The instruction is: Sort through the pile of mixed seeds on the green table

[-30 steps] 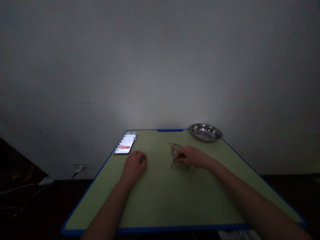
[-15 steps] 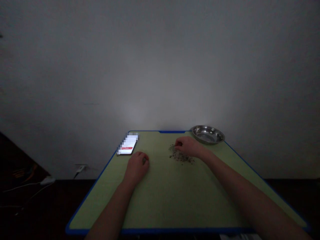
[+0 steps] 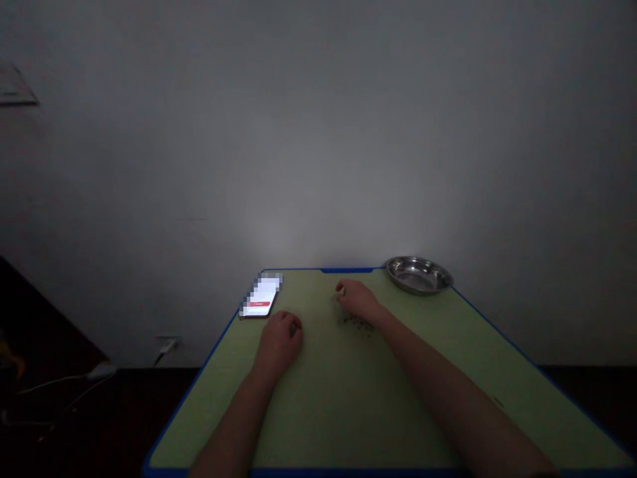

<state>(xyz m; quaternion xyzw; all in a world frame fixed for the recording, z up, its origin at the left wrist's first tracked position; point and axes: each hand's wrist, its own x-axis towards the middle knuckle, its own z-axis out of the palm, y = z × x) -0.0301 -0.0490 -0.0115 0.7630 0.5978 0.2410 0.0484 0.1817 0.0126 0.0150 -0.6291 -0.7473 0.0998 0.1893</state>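
My left hand (image 3: 279, 337) rests on the left half of the green table top, its fingers curled round a small dark greenish thing too small to name. Farther right, my right hand (image 3: 356, 299) is held low over the table with thumb and fingers pinched together. A pale spot shows at those fingertips, but I cannot tell what it is. Just below and partly under the right hand lies a scatter of small dark bits (image 3: 359, 323), grain-like in size; the hand hides part of it.
A shallow shiny metal bowl (image 3: 419, 275) stands at the table's far right corner. A phone (image 3: 263, 296) with a lit screen lies at the far left. The green table (image 3: 328, 411) has a blue rim and stands against a grey wall. Cables (image 3: 54, 385) lie on the floor at left.
My right hand has shifted left across the scatter of bits, still pinched. My left hand stays in place with its fingers curled. The whole view has moved slightly.
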